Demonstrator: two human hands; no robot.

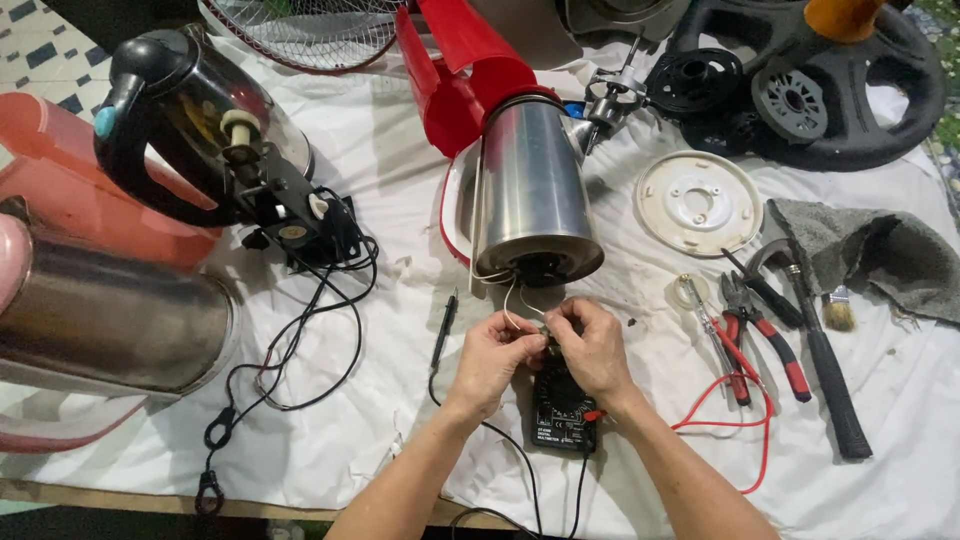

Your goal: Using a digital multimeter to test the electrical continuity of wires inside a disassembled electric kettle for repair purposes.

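Thin white wires run from the underside of the steel kettle, which lies on its side mid-table toward the near edge. In the head view, the left hand and right hand both pinch the wire ends closed, above a black multimeter. The wires look light, springy and delicate; best gripped near the tips. Pliers lie right.

Left hand, right hand: apparently pinching.
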